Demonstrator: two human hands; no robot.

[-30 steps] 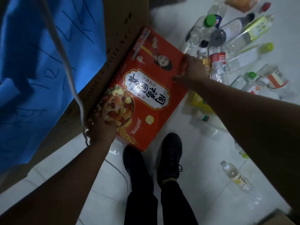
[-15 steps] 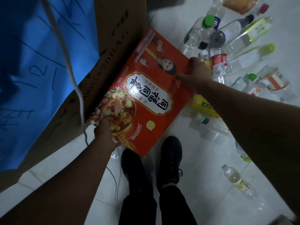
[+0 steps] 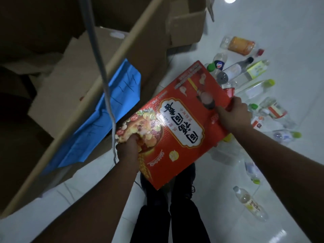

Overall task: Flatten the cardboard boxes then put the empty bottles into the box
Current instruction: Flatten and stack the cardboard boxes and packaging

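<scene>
Head view: your left hand (image 3: 128, 147) grips the near-left edge of the red box (image 3: 177, 123), fingers closed on it; your right hand (image 3: 233, 116) clamps its right edge. The flattened box is held tilted above your shoes (image 3: 184, 179). Empty bottles (image 3: 245, 76) lie scattered on the floor (image 3: 289, 41) at right; the large cardboard box (image 3: 122, 55) stands far left.

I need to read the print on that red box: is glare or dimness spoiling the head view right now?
Head view: a white glare patch washes out part of the red box beside its label; the big brown carton at left is deep in shadow; a bright ceiling-light reflection burns out on the floor at top; edges bow from the wide lens.
</scene>
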